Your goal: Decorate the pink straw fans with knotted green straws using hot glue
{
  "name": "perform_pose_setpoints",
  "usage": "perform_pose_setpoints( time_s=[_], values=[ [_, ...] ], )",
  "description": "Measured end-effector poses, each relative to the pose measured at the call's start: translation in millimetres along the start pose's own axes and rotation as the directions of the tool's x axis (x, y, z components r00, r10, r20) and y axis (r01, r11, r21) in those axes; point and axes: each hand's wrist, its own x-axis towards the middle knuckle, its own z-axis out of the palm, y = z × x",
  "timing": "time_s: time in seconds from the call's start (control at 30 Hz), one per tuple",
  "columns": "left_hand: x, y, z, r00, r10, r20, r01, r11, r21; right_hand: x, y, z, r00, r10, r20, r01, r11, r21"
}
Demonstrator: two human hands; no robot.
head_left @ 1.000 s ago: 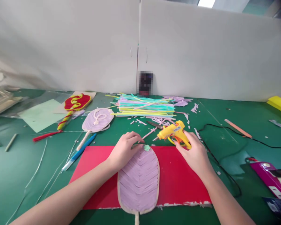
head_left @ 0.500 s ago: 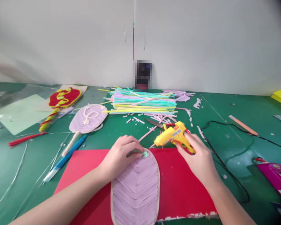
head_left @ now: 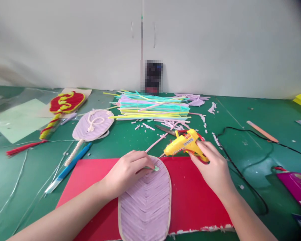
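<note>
A lilac oval fan panel (head_left: 146, 204) with a pale rim lies on a red board (head_left: 190, 194) in front of me. Near its top, my left hand (head_left: 130, 169) is closed in a pinch on a green pipe-cleaner piece (head_left: 156, 168), whose small curled end shows past the fingertips. Much of that piece is hidden under the fingers. My right hand (head_left: 213, 164) grips a yellow hot glue gun (head_left: 184, 144), its nozzle pointing left just above the panel's top edge. The thumb and fingers wrap around its handle.
Behind the board lies a bundle of coloured pipe cleaners (head_left: 153, 107), with scissors (head_left: 165, 130) and lilac scraps nearby. A finished lilac fan (head_left: 92, 125), a red-and-yellow fan (head_left: 67, 102) and a blue pen (head_left: 70, 167) lie left. A black cord (head_left: 238, 174) curves at right.
My left fingers have lowered closer to the panel, and less of the green piece shows behind them. The glue gun stays nearly in place; the whole view has shifted slightly.
</note>
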Motion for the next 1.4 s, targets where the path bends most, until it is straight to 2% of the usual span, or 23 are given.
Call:
perform_pose_setpoints(
  time_s=[0.23,0.63,1.4],
  values=[
    [-1.6,-1.4,2.2,0.998,-0.068,-0.016,0.067,0.996,-0.052,-1.1,-0.4,3.8,1.0,-0.007,0.002,0.007,1.0,0.021],
    [0.7,0.0,1.4,0.995,-0.097,-0.023,0.094,0.989,-0.11,-3.1,1.0,6.1,1.0,-0.022,0.015,0.022,1.0,0.018],
    [1.8,0.1,0.2,0.998,-0.036,-0.055,0.028,0.991,-0.132,-3.1,0.8,4.9,0.999,-0.049,0.011,0.048,0.998,0.033]
  ],
)
